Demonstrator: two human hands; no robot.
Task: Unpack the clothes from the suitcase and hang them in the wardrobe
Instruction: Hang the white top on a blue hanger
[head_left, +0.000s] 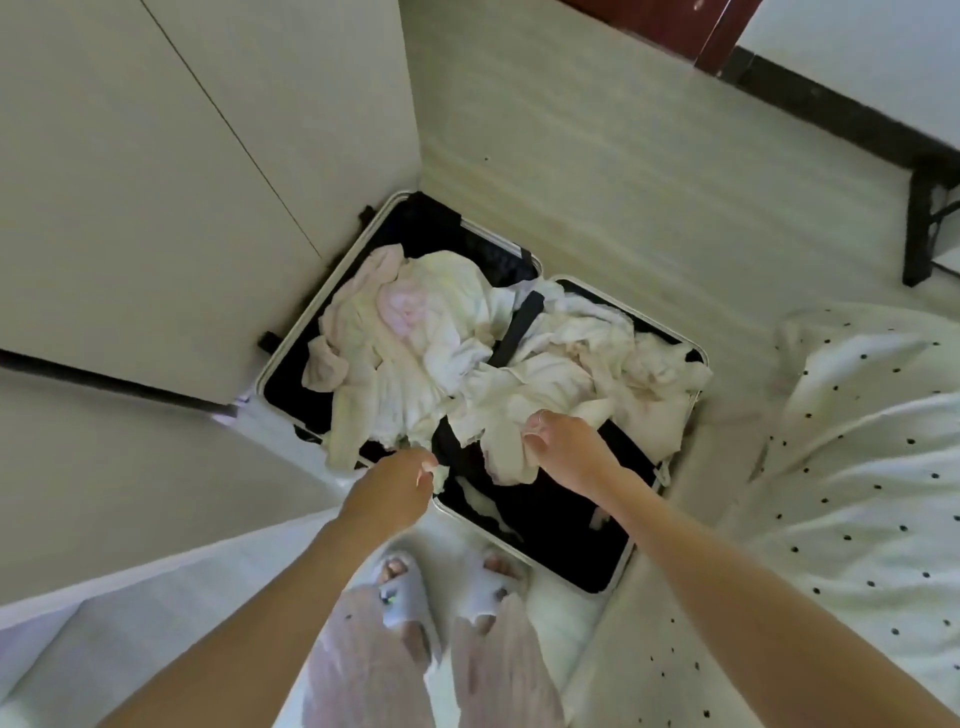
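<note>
An open suitcase (563, 543) with a black lining and a pale rim lies flat on the floor below me. A heap of crumpled white and pale pink clothes (415, 332) fills both halves. My right hand (563, 447) grips the edge of a white garment (498, 415) near the middle of the case. My left hand (397, 488) pinches another bit of white cloth at the near rim. The wardrobe (156, 182) with its pale closed doors stands at the left, right beside the suitcase.
A bed with a white, black-dotted cover (857, 467) lies at the right. A dark table leg (922, 223) stands at the far right. My feet in pale slippers (441, 587) stand at the case's near edge.
</note>
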